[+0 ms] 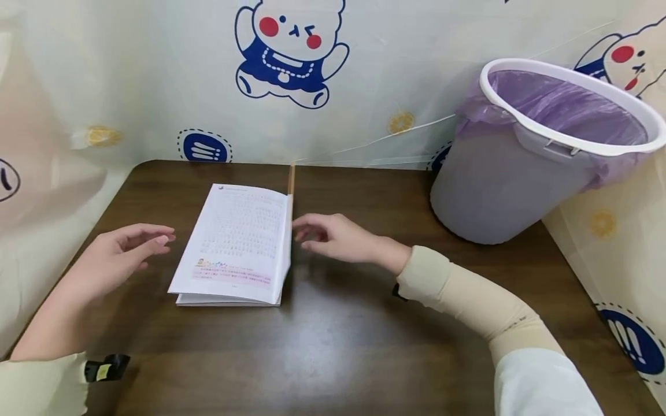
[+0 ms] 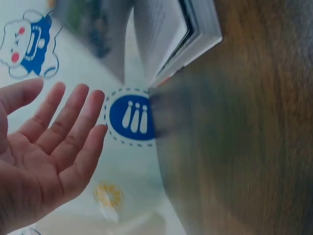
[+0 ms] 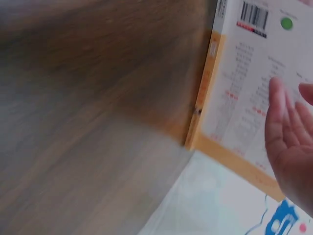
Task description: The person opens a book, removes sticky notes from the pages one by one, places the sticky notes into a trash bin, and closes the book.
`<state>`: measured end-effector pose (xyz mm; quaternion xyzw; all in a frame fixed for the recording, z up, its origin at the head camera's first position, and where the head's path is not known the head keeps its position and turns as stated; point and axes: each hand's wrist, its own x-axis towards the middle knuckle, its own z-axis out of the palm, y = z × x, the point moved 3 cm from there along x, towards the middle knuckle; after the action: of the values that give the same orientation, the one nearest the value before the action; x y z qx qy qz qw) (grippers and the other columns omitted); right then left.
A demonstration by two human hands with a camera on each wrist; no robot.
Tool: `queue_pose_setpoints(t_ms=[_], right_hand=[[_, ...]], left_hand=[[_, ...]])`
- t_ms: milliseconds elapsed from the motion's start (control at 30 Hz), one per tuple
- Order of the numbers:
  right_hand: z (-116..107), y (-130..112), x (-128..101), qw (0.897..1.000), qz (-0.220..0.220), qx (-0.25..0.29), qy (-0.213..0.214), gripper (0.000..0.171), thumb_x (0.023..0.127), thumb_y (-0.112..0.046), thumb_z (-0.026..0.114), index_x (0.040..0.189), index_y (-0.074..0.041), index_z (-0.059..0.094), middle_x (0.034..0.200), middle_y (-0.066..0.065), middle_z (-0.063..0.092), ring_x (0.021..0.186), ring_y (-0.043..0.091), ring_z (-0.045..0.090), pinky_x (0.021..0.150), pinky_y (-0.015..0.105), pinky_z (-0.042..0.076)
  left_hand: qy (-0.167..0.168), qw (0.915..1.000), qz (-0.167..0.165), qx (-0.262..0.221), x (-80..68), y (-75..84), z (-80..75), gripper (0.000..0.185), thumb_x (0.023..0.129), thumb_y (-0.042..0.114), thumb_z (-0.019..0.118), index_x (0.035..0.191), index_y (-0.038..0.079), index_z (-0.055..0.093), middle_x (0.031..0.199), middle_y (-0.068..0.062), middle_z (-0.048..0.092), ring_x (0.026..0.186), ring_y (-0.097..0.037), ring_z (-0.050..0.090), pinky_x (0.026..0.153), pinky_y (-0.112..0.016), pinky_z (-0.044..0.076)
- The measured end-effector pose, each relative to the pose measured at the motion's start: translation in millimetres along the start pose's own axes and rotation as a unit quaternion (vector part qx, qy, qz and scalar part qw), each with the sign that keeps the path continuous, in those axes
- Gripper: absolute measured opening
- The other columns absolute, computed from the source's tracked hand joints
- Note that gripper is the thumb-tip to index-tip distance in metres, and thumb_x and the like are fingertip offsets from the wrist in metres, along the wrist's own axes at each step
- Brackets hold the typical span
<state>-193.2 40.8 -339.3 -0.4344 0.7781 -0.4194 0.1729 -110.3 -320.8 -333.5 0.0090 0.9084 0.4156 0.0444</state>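
Dark brown wood makes up the tabletop (image 1: 364, 323), hemmed in on three sides by pale sheeting printed with cartoon bears (image 1: 289, 49) and blue dashed badges. An open book (image 1: 236, 242) lies near the middle of the table, its white text pages up and the stack of pages resting flat; its back cover (image 1: 292, 180), edged in orange, stands raised on the right side, and the right wrist view shows that cover (image 3: 254, 78) with a barcode and green dot on it. The left hand (image 1: 122, 254) hangs just to the left of the book, palm turned inward, fingers straight and loosely spread, holding nothing and apart from the page edge. The right hand (image 1: 338, 237) hovers just right of the book near the raised cover, fingers relaxed and a little bent, gripping nothing; whether a fingertip touches the cover I cannot tell. Both hands thus flank the book, well apart from each other. A grey wastebasket (image 1: 499, 190) with a white rim and purple liner sits tilted at the table's far right corner, clear of the work. By my reading, the step in hand is the handling of that raised cover, and the next move calls for a light, even touch from both sides so the pages stay squared.
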Motion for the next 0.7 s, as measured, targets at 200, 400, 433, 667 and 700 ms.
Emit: queue_pose_setpoints(t_ms=[200, 400, 433, 667, 700], right_hand=[[38.3, -9.9, 32.8, 0.993, -0.019, -0.104, -0.055, 0.053, 0.099, -0.006, 0.067, 0.149, -0.004, 0.050, 0.144, 0.012, 0.055, 0.115, 0.018, 0.059, 0.099, 0.026, 0.048], [70.9, -6.2, 54.9, 0.954, -0.012, -0.257, -0.154, 0.058, 0.103, -0.026, 0.064, 0.156, -0.015, 0.044, 0.167, 0.008, 0.027, 0.155, 0.026, 0.019, 0.123, 0.030, 0.017], [73.4, -5.3, 57.6, 0.948, -0.008, -0.270, -0.167, 0.059, 0.103, -0.029, 0.063, 0.157, -0.017, 0.042, 0.169, 0.008, 0.023, 0.156, 0.029, 0.015, 0.123, 0.032, 0.015], [79.0, 3.7, 66.7, 0.931, 0.054, -0.287, -0.217, 0.065, 0.106, -0.046, 0.051, 0.164, -0.026, 0.029, 0.172, 0.003, 0.007, 0.157, 0.032, 0.002, 0.123, 0.052, 0.014], [79.8, 5.0, 66.1, 0.928, 0.058, -0.293, -0.224, 0.064, 0.107, -0.048, 0.049, 0.164, -0.028, 0.027, 0.172, 0.001, 0.006, 0.157, 0.031, 0.001, 0.123, 0.054, 0.013]], left_hand=[[-0.002, 0.9944, -0.031, -0.101, -3.7, -12.7, -15.2, 0.018, 0.108, 0.026, 0.054, 0.121, 0.039, 0.057, 0.107, 0.038, 0.060, 0.096, 0.016, 0.062, 0.071, -0.015, 0.053], [-0.019, 0.9934, -0.074, -0.085, 2.2, -22.4, -15.7, 0.029, 0.109, 0.032, 0.051, 0.138, 0.025, 0.053, 0.127, 0.014, 0.062, 0.095, 0.018, 0.058, 0.071, -0.018, 0.054], [-0.029, 0.9934, -0.085, -0.071, 3.6, -22.9, -13.2, 0.038, 0.109, 0.034, 0.049, 0.144, 0.018, 0.050, 0.135, 0.003, 0.061, 0.100, 0.012, 0.059, 0.074, -0.021, 0.056], [-0.125, 0.9825, -0.137, -0.017, 16.0, -16.9, 18.3, 0.067, 0.111, 0.037, 0.042, 0.155, -0.012, 0.026, 0.155, -0.041, 0.027, 0.137, -0.056, 0.036, 0.097, -0.061, 0.050], [-0.136, 0.9800, -0.145, -0.011, 18.0, -15.8, 23.4, 0.068, 0.111, 0.037, 0.043, 0.155, -0.013, 0.026, 0.154, -0.041, 0.027, 0.137, -0.056, 0.037, 0.097, -0.060, 0.050]])
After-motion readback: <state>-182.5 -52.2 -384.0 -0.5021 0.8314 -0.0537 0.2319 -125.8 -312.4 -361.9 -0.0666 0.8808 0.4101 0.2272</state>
